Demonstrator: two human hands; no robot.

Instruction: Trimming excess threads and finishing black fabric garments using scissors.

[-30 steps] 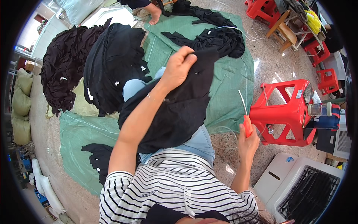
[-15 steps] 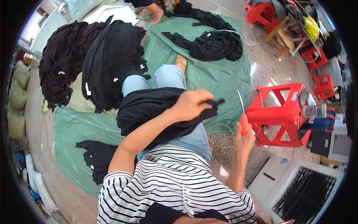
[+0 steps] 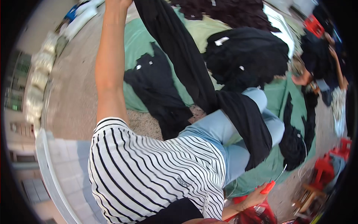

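A black garment drapes the denim lap, its long axis running up-left to the nearer left hand, whose cropped grip I can't read remotely. Past the thighs, the right hand clasps an orange-handled tool. A second dark garment overhangs the green sheet's near edge.
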